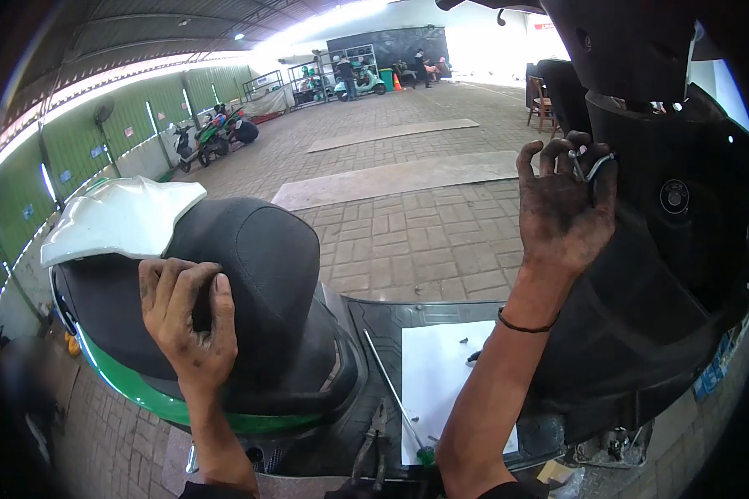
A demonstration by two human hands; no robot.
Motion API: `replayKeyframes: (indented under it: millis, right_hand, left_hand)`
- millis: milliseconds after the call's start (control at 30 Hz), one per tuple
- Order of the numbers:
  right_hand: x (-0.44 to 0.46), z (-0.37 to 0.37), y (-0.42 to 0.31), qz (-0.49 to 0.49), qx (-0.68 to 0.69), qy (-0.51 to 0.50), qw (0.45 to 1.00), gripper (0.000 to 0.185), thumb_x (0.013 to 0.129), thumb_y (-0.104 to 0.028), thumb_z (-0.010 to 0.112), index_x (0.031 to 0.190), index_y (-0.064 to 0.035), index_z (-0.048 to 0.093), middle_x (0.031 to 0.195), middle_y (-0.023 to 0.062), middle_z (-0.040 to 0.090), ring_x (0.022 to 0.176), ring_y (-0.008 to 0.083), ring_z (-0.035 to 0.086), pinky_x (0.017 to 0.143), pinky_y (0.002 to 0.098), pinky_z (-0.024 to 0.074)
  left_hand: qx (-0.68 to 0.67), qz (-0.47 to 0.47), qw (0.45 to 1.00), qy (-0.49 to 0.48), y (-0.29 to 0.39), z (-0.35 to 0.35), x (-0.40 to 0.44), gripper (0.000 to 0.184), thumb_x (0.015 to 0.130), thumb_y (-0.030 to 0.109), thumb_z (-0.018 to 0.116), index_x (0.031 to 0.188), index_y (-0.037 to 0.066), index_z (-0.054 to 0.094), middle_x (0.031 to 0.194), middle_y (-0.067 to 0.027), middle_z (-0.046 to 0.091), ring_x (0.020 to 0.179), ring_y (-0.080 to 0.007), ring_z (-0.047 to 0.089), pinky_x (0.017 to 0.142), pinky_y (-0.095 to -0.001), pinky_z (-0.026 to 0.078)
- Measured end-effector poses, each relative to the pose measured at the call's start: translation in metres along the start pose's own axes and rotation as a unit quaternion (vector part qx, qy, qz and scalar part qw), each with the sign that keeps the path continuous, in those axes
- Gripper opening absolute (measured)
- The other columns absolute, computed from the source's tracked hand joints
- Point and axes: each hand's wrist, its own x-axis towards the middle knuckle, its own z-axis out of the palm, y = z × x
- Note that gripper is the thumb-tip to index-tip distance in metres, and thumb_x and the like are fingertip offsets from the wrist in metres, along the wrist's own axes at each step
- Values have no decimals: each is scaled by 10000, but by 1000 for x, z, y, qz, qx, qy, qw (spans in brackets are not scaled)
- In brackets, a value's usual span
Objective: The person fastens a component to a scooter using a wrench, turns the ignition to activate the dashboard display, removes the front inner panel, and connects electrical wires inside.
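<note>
My right hand (562,200) is raised beside the scooter's black front panel (641,274), palm towards me and fingers curled. A small bent silver metal piece (592,169) is held among its fingers. Dark grime covers both hands. Over the black scooter seat (262,266), my left hand (191,316) has loosely bent fingers, with a gap between thumb and fingers and nothing visible in them. Its fingertips are close to the lower edge of a white body panel (125,220) lying on the seat.
On the footboard (374,320) lie a white sheet (437,358) with small dark parts, a long screwdriver (395,387) with a green handle, and pliers (373,441). A tray of small metal parts (612,449) is at lower right. Parked scooters (212,141) and people are farther back.
</note>
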Motion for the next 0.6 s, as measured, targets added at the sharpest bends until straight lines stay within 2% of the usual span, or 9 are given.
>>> replayKeyframes:
  millis: [67,167,267,600]
  right_hand:
    - [1,-4,-3,11,16,-14,1000,212,1063,-258,616,1059,-61,696,1144,104,624,1055,229,607,1069,497,424]
    - [5,-10,-5,15,6,-26,1000,217,1065,-304,625,1075,-109,720,1125,77,698,1027,190,646,1039,471,450]
    - [4,-6,-3,10,17,9,1000,197,1047,-286,655,1068,-102,722,1125,84,702,1038,195,650,1030,477,459]
    - [3,-3,-2,4,8,26,1000,184,1035,-279,669,1069,-101,698,1142,86,680,1032,195,643,1035,479,452]
  left_hand:
    - [0,0,1000,-2,0,0,0,91,821,-30,680,911,-18,692,849,-123,633,860,-292,553,778,-411,448]
    - [3,-5,1000,-4,1,0,0,87,825,-30,681,911,-18,691,853,-124,632,864,-295,552,784,-412,448]
    - [0,2,1000,-1,0,0,0,86,827,-29,683,912,-15,690,855,-124,630,866,-296,551,789,-413,447]
    - [-2,-4,1000,-5,0,0,0,87,824,-27,685,910,-15,687,852,-124,632,856,-299,553,787,-415,448]
